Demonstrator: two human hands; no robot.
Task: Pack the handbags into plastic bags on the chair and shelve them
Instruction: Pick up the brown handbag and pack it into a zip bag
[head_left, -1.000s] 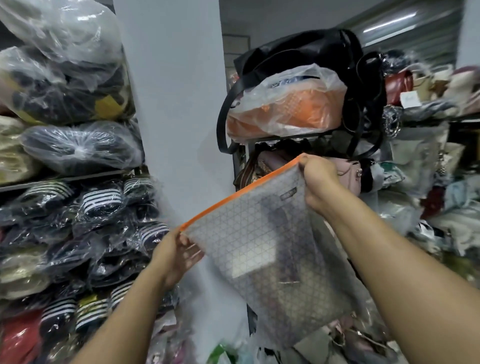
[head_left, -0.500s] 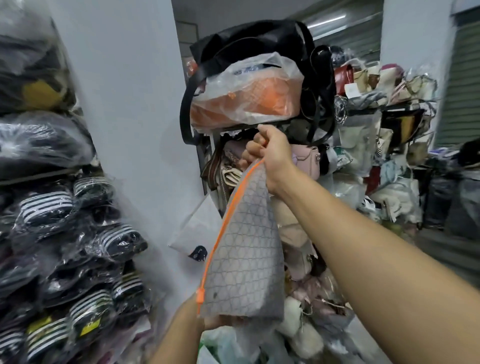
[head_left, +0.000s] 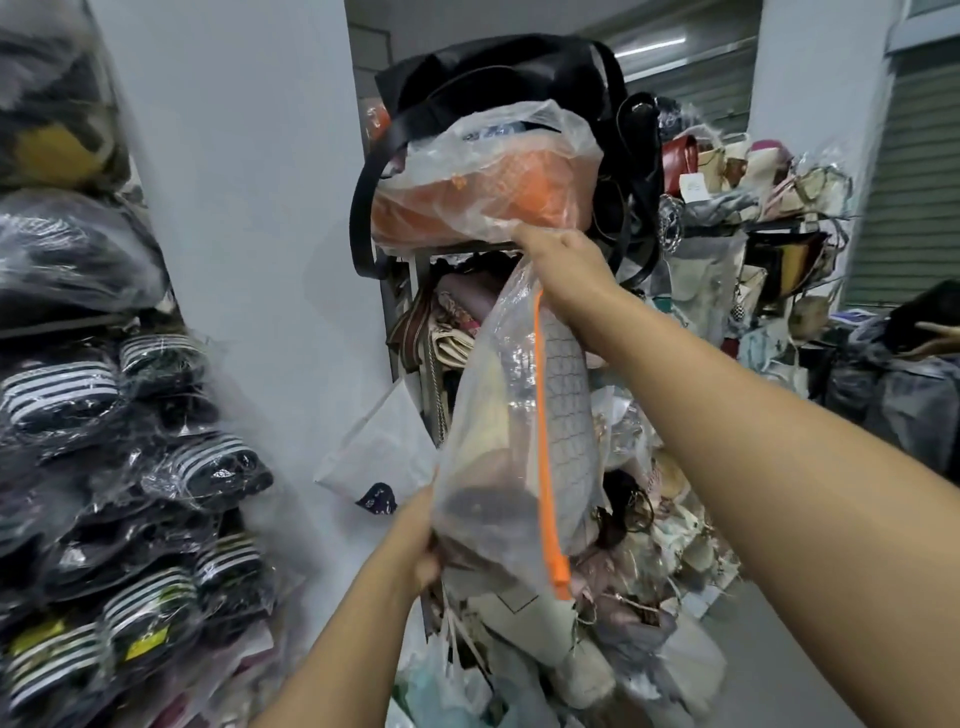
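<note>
The grey handbag (head_left: 563, 415) with the orange zip (head_left: 543, 441) sat inside a clear plastic bag (head_left: 488, 441), hanging nearly upright in the air in front of the shelf (head_left: 447, 248); it rested on nothing. The right hand (head_left: 566, 260) gripped the gathered top of the plastic, just under the shelf's edge; the left hand (head_left: 423, 551) had its fingers curled round the lower end from the side, though its fingertips were hidden behind the film.

With the handbag bagged, the packing step looked done and the shelving step was in hand. Directly above, an orange handbag (head_left: 467, 197) in its own plastic filled the upper shelf, with a black bag (head_left: 493, 67) piled on top; the level below was crammed with more bags. The next move probably called for finding or pressing open a gap there, then feeding the package in end first while keeping the loose plastic from snagging.

To the left stood a white pillar (head_left: 234, 208); beyond it, wrapped striped slippers (head_left: 57, 389) were stacked on another rack.
</note>
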